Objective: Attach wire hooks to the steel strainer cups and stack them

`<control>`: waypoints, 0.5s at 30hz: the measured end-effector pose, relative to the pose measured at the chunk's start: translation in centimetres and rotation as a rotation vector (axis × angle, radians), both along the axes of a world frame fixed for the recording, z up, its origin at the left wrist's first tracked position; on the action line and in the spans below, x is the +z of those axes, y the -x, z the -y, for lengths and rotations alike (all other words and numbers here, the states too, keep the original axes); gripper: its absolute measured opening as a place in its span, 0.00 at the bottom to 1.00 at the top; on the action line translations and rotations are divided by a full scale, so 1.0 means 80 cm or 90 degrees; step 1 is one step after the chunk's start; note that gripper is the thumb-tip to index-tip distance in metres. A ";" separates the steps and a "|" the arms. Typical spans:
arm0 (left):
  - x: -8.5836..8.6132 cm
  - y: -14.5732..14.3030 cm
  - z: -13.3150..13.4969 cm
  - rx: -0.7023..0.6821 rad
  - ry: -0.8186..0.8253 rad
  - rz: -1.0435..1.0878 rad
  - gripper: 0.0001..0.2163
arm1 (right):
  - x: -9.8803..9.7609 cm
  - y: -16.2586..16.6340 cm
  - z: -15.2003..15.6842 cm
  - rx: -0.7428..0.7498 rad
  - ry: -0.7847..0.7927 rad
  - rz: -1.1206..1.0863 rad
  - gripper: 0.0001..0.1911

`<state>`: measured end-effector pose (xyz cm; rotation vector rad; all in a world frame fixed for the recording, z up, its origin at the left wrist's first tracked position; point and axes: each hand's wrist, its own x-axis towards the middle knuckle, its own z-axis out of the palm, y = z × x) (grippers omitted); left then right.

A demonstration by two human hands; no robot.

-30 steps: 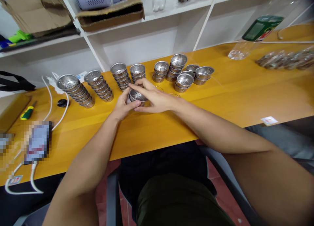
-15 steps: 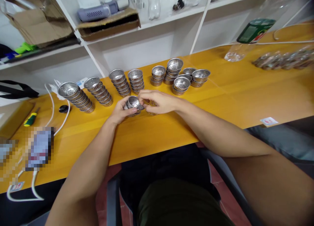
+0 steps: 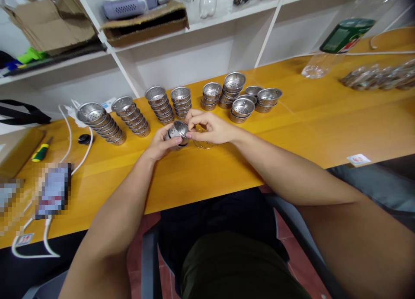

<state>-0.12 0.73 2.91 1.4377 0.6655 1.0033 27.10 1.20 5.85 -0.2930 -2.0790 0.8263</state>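
My left hand (image 3: 161, 142) is wrapped round a small perforated metal cup (image 3: 179, 129), thumb across its front. The cup tilts to the right, and another metal rim shows just under it. At the cup's right rim, the thumb and forefinger of my right hand (image 3: 210, 126) are closed on its edge; whether a thin part is also between them is hidden. Below the right hand, thin wire rings (image 3: 203, 144) lie on the table. Stacks of like cups stand behind my hands, among them a short stack (image 3: 182, 101) close by and a leaning one (image 3: 129, 116) further left.
More perforated cups (image 3: 242, 108) stand in short stacks at the back right. A clear plastic bottle (image 3: 313, 71) and bagged brown items (image 3: 379, 77) are further right. At left are a screwdriver (image 3: 40, 152), a black cap (image 3: 84, 139) and a white cable (image 3: 84, 160). Shelves (image 3: 194, 59) rise behind.
The held cup has tipped further to the right. My right hand has shifted slightly, its fingers now at the cup's right rim. The whole view has moved a little.
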 end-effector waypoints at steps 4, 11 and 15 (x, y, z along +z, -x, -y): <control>0.001 0.003 0.000 0.002 -0.022 -0.021 0.36 | -0.003 0.010 0.000 -0.026 0.057 -0.043 0.29; -0.007 0.000 -0.004 0.060 0.010 -0.001 0.36 | 0.024 -0.025 -0.010 -0.097 0.255 -0.096 0.38; -0.012 -0.005 -0.010 0.152 0.018 -0.001 0.37 | 0.014 -0.062 -0.034 -0.291 0.124 0.202 0.37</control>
